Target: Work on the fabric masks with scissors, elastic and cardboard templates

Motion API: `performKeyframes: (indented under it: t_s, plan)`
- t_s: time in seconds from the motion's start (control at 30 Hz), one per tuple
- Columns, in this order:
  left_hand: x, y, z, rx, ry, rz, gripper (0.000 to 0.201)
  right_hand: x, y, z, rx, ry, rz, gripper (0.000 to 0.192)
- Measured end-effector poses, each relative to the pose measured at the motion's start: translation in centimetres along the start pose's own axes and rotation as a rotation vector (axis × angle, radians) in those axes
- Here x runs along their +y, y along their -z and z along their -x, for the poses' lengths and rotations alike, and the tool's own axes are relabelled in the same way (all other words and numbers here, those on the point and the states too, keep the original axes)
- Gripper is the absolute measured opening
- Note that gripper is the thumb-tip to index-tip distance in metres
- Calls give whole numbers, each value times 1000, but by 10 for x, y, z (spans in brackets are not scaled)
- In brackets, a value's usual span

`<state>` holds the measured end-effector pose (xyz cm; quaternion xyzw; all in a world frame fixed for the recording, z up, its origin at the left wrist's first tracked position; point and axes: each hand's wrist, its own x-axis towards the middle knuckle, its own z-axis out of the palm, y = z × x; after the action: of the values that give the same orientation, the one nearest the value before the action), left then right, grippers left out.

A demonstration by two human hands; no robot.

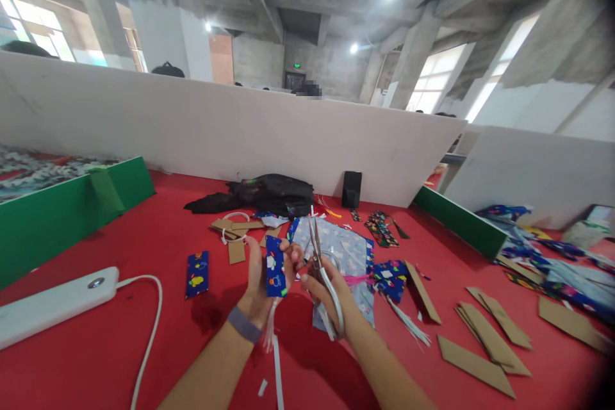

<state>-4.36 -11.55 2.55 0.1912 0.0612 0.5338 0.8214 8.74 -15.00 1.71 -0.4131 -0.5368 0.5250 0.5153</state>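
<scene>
A red table [120,346] spreads under everything, with a white power bank [52,304] at the near left and brown cardboard pieces [485,339] scattered at the right. Near the middle, just beyond the hands, lies a pale patterned fabric sheet [348,250]. The left hand [262,282] pinches a small blue printed piece [275,267] upright above the table, while the right hand [327,288] grips silver scissors [321,269], blades pointing up, just beside that piece.

Behind the white partition [230,134], a distant screen is blurred out; the white power bank [52,303] runs off the left edge.
</scene>
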Motion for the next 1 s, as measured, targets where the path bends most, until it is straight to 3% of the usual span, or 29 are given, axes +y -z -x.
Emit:
performKeyframes:
  t_s: [0.07,0.17,0.27,0.33,0.5,0.6,0.7,0.83,1.0]
  plan:
    - [0,1,0,10,-17,-54,51,-2,-2,2,-36,-9,-36,30]
    - [-2,3,3,70,-66,-106,21,-4,-6,5,-126,-28,-91,32]
    - [-3,1,4,42,-91,-133,6,-5,-8,8,-122,-63,-135,31]
    - [-4,0,3,44,-106,-156,9,-3,-7,8,-101,-66,-133,29]
    - [-9,0,-3,224,-70,-320,27,7,1,-1,3,91,-3,24]
    - [-13,3,-7,259,-54,-421,27,12,5,-5,83,197,111,23]
    - [-8,8,-10,344,-146,-417,18,9,11,-4,121,189,338,27]
    - [12,15,-16,683,-385,-378,7,2,21,-4,172,95,685,37]
    - [33,12,-14,737,-528,-388,7,5,26,-7,109,71,968,49]
